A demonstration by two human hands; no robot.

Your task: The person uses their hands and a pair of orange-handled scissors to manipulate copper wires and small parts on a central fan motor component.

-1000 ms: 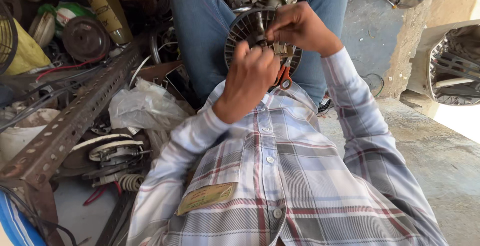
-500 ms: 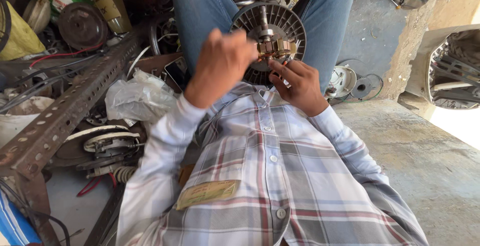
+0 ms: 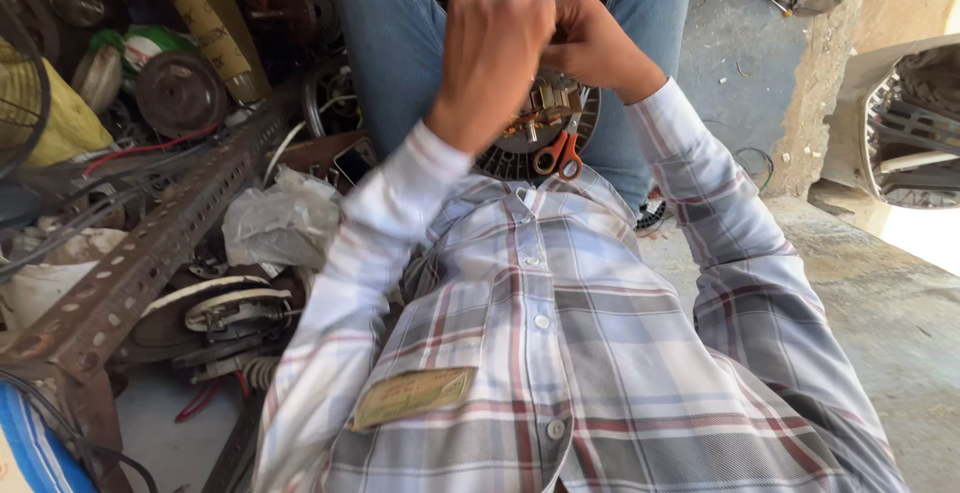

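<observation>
A round dark metal motor stator with copper-coloured windings [image 3: 545,123] rests on the person's lap between the two blue-jeaned thighs, far centre in the scene. Both hands are raised just above it, close together: the left hand [image 3: 495,48] is clenched, its back to the camera, and the right hand [image 3: 595,48] curls beside it. Both seem to pinch something thin, perhaps wire, but what the fingers grasp is hidden, so I cannot tell. The step looks like work on the stator's windings or leads; the next move probably calls for a steady pull or twist, with the stator kept from sliding off the lap. One pair of orange-handled scissors [image 3: 558,156] lies against the stator's near edge. To the left lie one crumpled clear plastic bag [image 3: 283,221], one rusty perforated steel angle bar [image 3: 150,253] and one dark round pulley disc [image 3: 180,91] among scrap parts. At far right stands one grey fan housing [image 3: 905,123] on the concrete floor [image 3: 900,303].
</observation>
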